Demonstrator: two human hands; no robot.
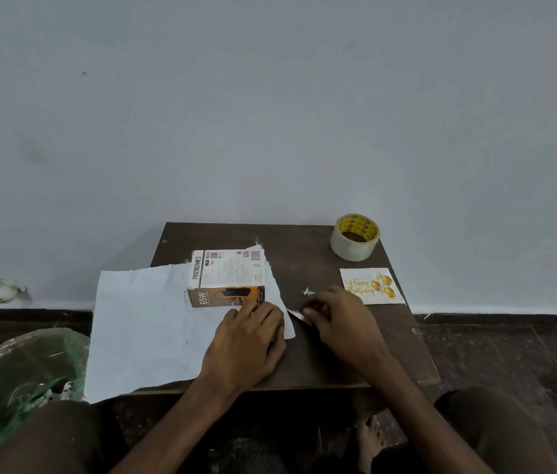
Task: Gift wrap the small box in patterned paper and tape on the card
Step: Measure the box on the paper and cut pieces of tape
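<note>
Right grip: the right hand (pixel 338 319) has its fingertips drawn together, pinching a pale sliver (pixel 297 315); whether that is a strip of tape or a torn scrap of paper cannot be told.
Left grip: the left hand (pixel 246 340), just left of the pinch, lies on the paper (pixel 140 323) with fingers laid down and pressing its right edge flat; it holds nothing.
Small box: the small box (pixel 227 278) sits on the paper, beyond and left of the pinch, right at the left hand's fingertips, unwrapped, with its printing in plain view.
Paper: plain pale side up, spreading well to the left of both hands and hanging past the table's (pixel 321 357) left and near edges.
Card: the card (pixel 371 285) lies face up just beyond the right hand, partly covered by the knuckles.
Tape roll: the tape roll (pixel 355 237) stands farther beyond the pinch, at the table's far right corner.
Step in hand: probably the very start of wrapping, securing or squaring the paper's short edge against the box; no side is folded up yet.
Next move calls for: keeping the left hand's pressure so the sheet does not slide, then bringing the edge up against the box face, taut and square.
</note>
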